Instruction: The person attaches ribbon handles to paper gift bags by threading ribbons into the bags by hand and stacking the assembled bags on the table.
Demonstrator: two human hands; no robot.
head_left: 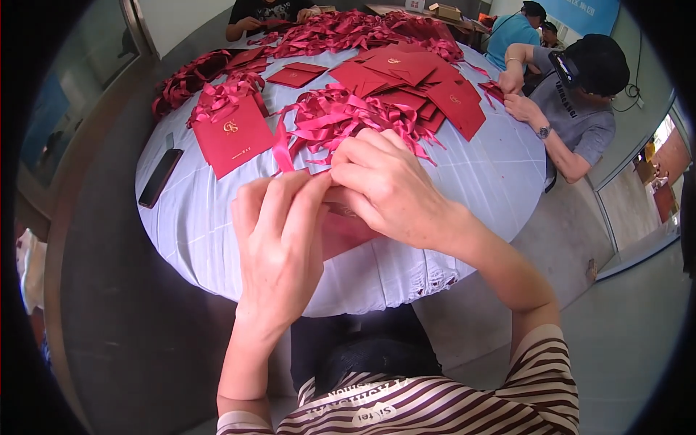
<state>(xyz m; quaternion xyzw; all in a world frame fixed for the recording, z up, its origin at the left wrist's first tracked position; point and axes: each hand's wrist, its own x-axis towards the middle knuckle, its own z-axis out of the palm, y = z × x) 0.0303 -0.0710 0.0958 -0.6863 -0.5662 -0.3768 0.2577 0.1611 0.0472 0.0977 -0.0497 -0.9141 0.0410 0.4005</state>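
Observation:
Both my hands are closed at the top edge of a red paper gift bag (344,238), which lies flat near the table's front edge. My left hand (281,232) pinches it from the left, and my right hand (395,190) meets it from the right with the fingertips close together. A strip of pink ribbon (283,151) rises beside the left fingers. What exactly lies between the fingertips is hidden by the hands. Just beyond them is a tangled heap of pink ribbons (341,116). Left of that, a red bag with ribbon (230,139) rests on the tablecloth.
A white cloth covers the round table (196,246). A dark phone (160,178) lies at its left edge. Red bags (457,105) are piled at the right, with more ribbons (355,32) behind. A person (573,109) works at the right, another (272,14) across.

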